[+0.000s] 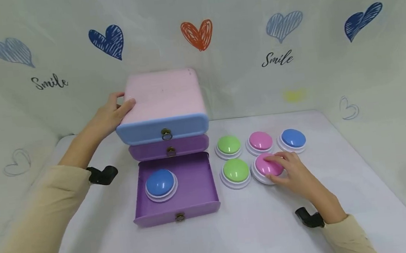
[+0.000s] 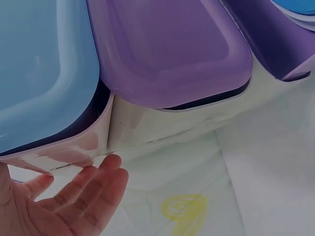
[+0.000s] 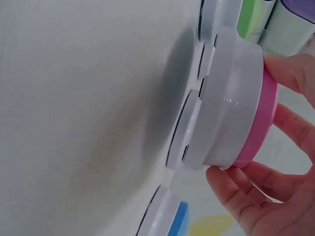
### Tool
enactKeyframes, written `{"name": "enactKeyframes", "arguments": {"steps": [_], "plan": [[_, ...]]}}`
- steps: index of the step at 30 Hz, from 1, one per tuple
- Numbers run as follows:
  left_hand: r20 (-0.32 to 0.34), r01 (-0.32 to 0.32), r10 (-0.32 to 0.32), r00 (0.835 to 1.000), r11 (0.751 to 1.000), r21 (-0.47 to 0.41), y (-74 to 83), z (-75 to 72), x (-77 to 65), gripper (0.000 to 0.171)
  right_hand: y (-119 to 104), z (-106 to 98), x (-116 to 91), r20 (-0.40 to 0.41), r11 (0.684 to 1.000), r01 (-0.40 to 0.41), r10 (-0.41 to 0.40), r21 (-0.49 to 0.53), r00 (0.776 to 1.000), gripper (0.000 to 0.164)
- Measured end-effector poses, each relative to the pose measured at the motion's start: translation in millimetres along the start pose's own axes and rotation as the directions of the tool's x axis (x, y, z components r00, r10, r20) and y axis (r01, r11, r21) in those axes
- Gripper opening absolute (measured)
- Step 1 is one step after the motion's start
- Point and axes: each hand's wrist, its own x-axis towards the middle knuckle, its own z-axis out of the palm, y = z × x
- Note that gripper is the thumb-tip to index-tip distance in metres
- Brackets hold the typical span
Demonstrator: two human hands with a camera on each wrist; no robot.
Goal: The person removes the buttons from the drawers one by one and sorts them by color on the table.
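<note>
My right hand (image 1: 293,172) grips a pink push button (image 3: 261,118) with a white base, thumb and fingers spread round its rim. In the right wrist view the button's base appears slightly raised off the table. My left hand (image 1: 109,113) rests against the upper left side of a small chest of drawers (image 1: 164,93) with a pink top, its thumb on the top edge. Fairly straight fingers (image 2: 106,184) touch the chest's side in the left wrist view. The bottom purple drawer (image 1: 198,184) is pulled out and holds a blue push button (image 1: 160,183).
Close to the right hand stand two green buttons (image 1: 236,170), another pink button (image 1: 260,141) and a blue button (image 1: 294,138). Above the pulled-out drawer are a purple drawer (image 1: 186,145) and a blue drawer (image 1: 188,126). A curtain (image 1: 234,73) with printed hearts hangs behind the table.
</note>
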Motion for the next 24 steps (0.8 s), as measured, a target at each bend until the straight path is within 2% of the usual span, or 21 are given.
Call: {"name": "enactKeyframes", "arguments": {"steps": [3, 9, 13, 18, 24], "plan": [[-0.01, -0.003, 0.003, 1.0, 1.0, -0.001, -6.6, -0.5, -1.4, 0.082, 1.9, 7.2, 5.2, -0.01, 1.0, 0.014, -0.014, 0.013, 1.0, 0.047], [0.012, -0.006, 0.006, 1.0, 1.0, -0.001, -6.8, 3.1, 3.6, 0.084, 8.5, 11.8, 4.5, -0.002, 1.0, -0.015, 0.015, 0.026, 1.0, 0.046], [0.0, 0.007, -0.007, 1.0, 1.0, -0.006, -9.2, -2.1, -1.2, 0.084, 7.6, 11.2, 11.3, 0.031, 1.0, -0.013, 0.012, 0.027, 0.999, 0.046], [-0.023, 0.011, -0.011, 1.0, 1.0, -0.014, -10.9, -5.5, -4.0, 0.084, 5.6, 10.0, 16.6, 0.022, 1.0, -0.005, 0.005, 0.017, 1.0, 0.046], [0.014, 0.007, -0.007, 1.0, 1.0, -0.006, -8.7, -0.6, 1.2, 0.086, 3.9, 12.3, 5.2, 0.056, 0.997, -0.071, 0.07, 0.006, 0.996, 0.046]]}}
